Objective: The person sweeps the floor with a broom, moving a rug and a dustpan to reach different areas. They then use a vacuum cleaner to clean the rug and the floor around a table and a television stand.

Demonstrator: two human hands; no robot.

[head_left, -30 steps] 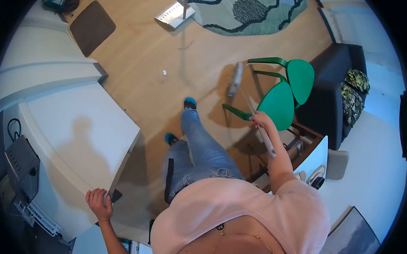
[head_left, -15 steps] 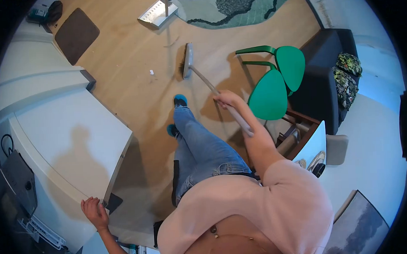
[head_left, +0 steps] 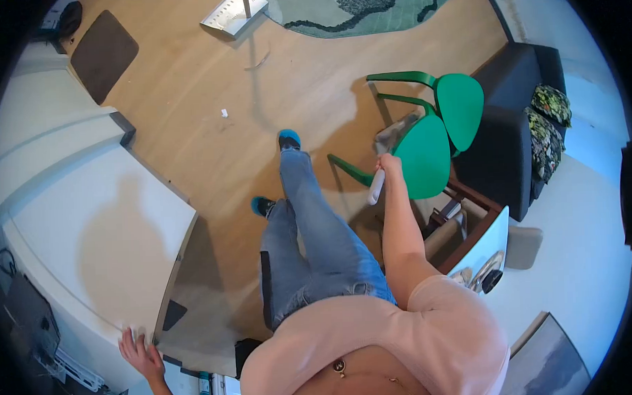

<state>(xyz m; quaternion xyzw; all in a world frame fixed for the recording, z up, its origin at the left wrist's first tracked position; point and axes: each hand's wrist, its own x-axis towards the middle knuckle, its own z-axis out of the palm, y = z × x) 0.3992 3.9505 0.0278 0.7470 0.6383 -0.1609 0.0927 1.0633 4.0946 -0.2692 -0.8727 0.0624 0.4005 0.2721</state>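
My right hand (head_left: 390, 165) is wrapped round the grey handle of a broom (head_left: 377, 187), beside the seat of a green chair (head_left: 421, 155). The broom's head is blurred and partly hidden behind the chair. My left hand (head_left: 140, 353) has its fingers spread at the edge of the white surface (head_left: 102, 240) on the left, with nothing in it. A small white scrap (head_left: 224, 113) lies on the wooden floor, and a thin curved strip lies farther up. Near the rug stands a metallic dustpan (head_left: 234, 15) with an upright handle.
A patterned green rug (head_left: 379, 18) lies at the top. A dark mat (head_left: 104, 57) is at the upper left. To the right are a dark sofa (head_left: 495, 149) with floral cushions and a small table (head_left: 486, 244) with things on it.
The broom has swung right, from open floor to behind the green chair, and my right hand has moved right with it. My left hand has shifted slightly down and its fingers are spread wider.
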